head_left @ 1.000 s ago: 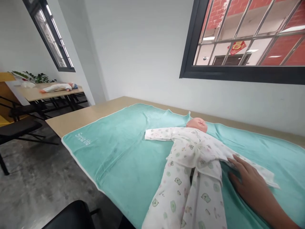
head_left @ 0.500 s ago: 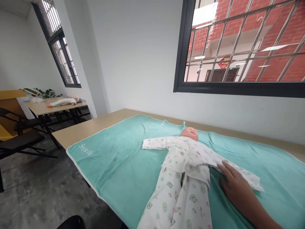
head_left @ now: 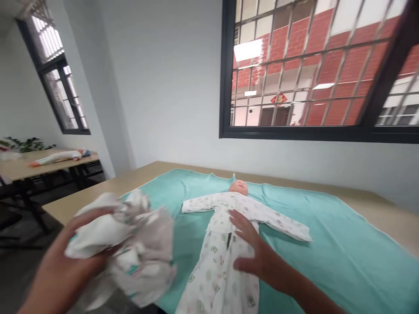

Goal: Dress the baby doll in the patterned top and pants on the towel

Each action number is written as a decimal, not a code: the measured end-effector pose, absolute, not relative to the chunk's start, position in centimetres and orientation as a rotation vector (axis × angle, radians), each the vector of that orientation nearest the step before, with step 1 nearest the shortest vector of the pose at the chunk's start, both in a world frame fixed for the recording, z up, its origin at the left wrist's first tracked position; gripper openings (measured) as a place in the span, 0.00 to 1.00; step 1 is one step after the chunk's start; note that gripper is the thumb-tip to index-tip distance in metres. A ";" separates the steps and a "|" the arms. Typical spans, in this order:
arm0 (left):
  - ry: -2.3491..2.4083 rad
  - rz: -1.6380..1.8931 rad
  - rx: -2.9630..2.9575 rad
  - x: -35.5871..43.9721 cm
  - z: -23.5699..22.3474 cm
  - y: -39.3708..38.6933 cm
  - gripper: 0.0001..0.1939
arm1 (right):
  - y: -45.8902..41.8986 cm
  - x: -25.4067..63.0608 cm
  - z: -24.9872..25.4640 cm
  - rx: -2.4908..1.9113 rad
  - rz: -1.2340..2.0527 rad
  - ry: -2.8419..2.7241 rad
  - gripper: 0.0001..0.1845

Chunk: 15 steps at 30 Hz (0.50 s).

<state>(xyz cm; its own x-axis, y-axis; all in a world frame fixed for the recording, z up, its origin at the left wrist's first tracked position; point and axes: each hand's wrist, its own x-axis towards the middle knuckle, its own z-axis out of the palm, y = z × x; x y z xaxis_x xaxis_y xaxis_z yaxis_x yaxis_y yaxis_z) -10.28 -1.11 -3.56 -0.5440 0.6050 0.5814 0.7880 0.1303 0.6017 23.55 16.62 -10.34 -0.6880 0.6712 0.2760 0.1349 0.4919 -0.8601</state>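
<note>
On the left, my left hand (head_left: 70,257) is closed round a bundle of crumpled white cloth (head_left: 144,257) with small teal marks, blurred by motion. The cloth hangs over the left part of a teal blanket (head_left: 321,261). A baby doll (head_left: 238,187) lies face up on the blanket in a white patterned outfit (head_left: 219,255), sleeves spread to both sides. Over its middle is my right hand (head_left: 257,248), open with fingers apart and nothing in it. Whether the fingertips touch the outfit I cannot tell.
The blanket covers a wooden table (head_left: 363,198) set against a white wall with a barred window (head_left: 304,69). At the far left, a second table (head_left: 19,168) bears another doll (head_left: 60,157) and stands near a plant (head_left: 28,145).
My left hand has come into view with the crumpled cloth. My right hand has moved from beside the doll's sleeve to over its middle. The view has swung right.
</note>
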 end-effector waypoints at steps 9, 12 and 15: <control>-1.547 -2.713 -2.471 11.7 0.3 11.5 0.31 | 10.4 26.3 -4.9 -0.628 1.090 -1.574 0.62; -1.447 -2.558 -3.106 16.1 1.4 11.4 0.31 | 9.8 29.2 -4.5 -0.810 0.730 -1.464 0.46; -1.287 -1.973 -3.591 17.6 2.4 11.3 0.39 | 9.7 33.5 -4.0 -0.991 0.399 -1.495 0.34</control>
